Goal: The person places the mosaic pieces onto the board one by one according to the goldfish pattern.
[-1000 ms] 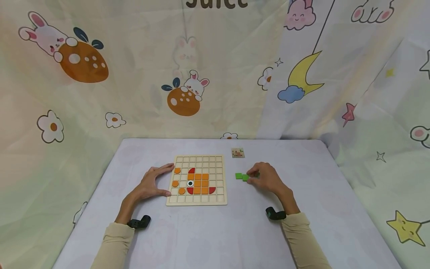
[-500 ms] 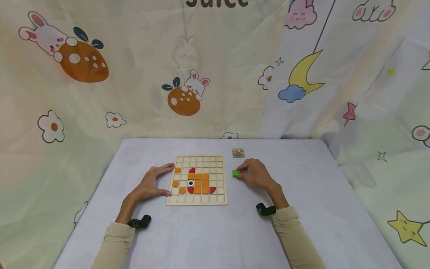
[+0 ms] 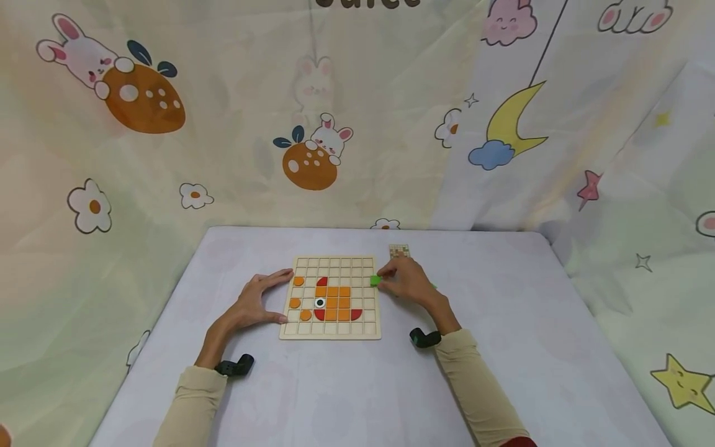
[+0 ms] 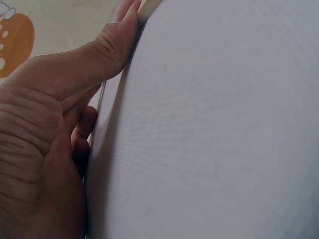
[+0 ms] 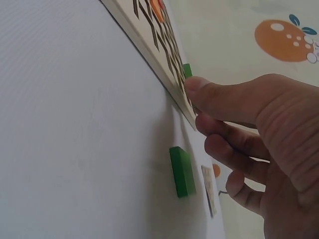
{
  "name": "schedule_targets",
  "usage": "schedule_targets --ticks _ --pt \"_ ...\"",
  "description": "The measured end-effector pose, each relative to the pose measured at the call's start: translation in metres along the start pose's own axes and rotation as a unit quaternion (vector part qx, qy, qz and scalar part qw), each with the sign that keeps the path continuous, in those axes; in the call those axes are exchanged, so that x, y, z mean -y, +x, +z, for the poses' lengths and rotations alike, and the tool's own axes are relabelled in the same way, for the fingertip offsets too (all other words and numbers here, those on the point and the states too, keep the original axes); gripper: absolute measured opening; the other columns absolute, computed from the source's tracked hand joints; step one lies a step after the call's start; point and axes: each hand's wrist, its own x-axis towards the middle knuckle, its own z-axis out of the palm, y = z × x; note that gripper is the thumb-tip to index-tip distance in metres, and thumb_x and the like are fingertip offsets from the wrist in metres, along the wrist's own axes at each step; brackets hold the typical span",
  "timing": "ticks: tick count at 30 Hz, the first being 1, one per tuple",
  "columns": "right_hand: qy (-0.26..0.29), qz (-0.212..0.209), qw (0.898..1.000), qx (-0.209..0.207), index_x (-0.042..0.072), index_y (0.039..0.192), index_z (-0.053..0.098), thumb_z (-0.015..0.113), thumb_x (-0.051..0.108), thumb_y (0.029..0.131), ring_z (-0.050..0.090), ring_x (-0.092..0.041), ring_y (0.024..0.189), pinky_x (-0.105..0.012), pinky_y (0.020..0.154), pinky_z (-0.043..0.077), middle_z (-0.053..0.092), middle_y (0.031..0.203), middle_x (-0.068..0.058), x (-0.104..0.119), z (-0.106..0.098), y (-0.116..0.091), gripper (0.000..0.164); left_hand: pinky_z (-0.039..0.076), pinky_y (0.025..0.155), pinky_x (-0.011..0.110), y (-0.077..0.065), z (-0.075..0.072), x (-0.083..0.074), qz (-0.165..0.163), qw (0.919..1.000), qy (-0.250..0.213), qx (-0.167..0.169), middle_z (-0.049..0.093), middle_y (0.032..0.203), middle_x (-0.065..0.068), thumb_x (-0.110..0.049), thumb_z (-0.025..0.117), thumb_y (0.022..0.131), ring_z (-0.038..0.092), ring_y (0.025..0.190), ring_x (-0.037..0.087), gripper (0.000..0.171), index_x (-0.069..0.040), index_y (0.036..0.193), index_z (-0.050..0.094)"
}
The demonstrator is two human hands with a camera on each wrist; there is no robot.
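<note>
A pale wooden grid board lies on the table. Orange squares, red rounded pieces and a black-and-white eye piece form a figure on it. My left hand rests against the board's left edge, thumb and fingers spread apart. Over the board's right edge, my right hand pinches a green square tile between thumb and fingertips. A second green tile lies on the table below that hand in the right wrist view; the head view mostly hides it.
Several orange round pieces sit along the board's left side. A small patterned card lies behind my right hand, partly covered by it. A printed cloth hangs behind the white table.
My right hand has picked up a green tile from the table and carried it left to the board's right edge. My left hand has stayed at the board. The head view has shifted slightly.
</note>
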Motion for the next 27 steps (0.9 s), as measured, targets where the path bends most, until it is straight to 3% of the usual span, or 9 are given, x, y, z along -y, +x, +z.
schedule_targets --ticks 2,7,15,26,27 --pt "0.001 -0.009 1.000 0.000 0.005 0.109 0.085 0.093 0.011 0.087 0.074 -0.019 0.093 -0.056 0.131 0.033 0.085 0.099 -0.005 0.001 0.001 0.003 0.024 0.036 0.105 0.054 0.001 0.000 0.000 0.003 1.0000 -0.001 -0.002 0.046 0.174 0.009 -0.043 0.104 0.068 0.048 0.128 0.030 0.110 -0.017 0.162 0.054" --pt "0.010 -0.017 1.000 0.005 0.004 0.107 0.086 0.093 0.010 0.085 0.078 -0.022 0.093 -0.064 0.132 0.026 0.085 0.096 -0.007 0.001 0.003 0.006 0.024 0.036 0.104 0.052 0.001 0.000 -0.001 0.003 1.0000 0.000 0.000 0.046 0.174 0.009 -0.044 0.104 0.067 0.048 0.127 0.029 0.110 -0.016 0.162 0.054" --pt "-0.003 -0.019 1.000 -0.004 0.006 0.108 0.086 0.093 0.013 0.085 0.075 -0.022 0.093 -0.058 0.128 0.035 0.084 0.098 -0.005 0.001 0.008 0.009 0.025 0.037 0.101 0.051 0.001 0.000 0.000 0.016 0.9998 0.006 -0.010 0.048 0.173 0.011 -0.043 0.104 0.067 0.049 0.125 0.027 0.109 -0.015 0.161 0.055" --pt "-0.002 -0.024 1.000 0.001 0.006 0.109 0.085 0.092 0.014 0.087 0.075 -0.023 0.096 -0.068 0.131 0.023 0.084 0.101 -0.006 0.006 0.010 0.010 0.025 0.036 0.102 0.051 0.001 -0.001 -0.001 0.011 0.9999 -0.003 -0.003 0.047 0.173 0.011 -0.044 0.104 0.067 0.049 0.127 0.030 0.110 -0.014 0.162 0.055" --pt "-0.002 -0.023 1.000 0.002 0.006 0.109 0.085 0.092 0.015 0.087 0.075 -0.023 0.096 -0.066 0.129 0.029 0.084 0.101 -0.006 0.006 0.011 0.011 0.025 0.036 0.102 0.051 0.001 -0.001 -0.001 0.013 0.9999 -0.003 -0.003 0.047 0.173 0.011 -0.043 0.104 0.067 0.050 0.128 0.031 0.111 -0.013 0.161 0.055"
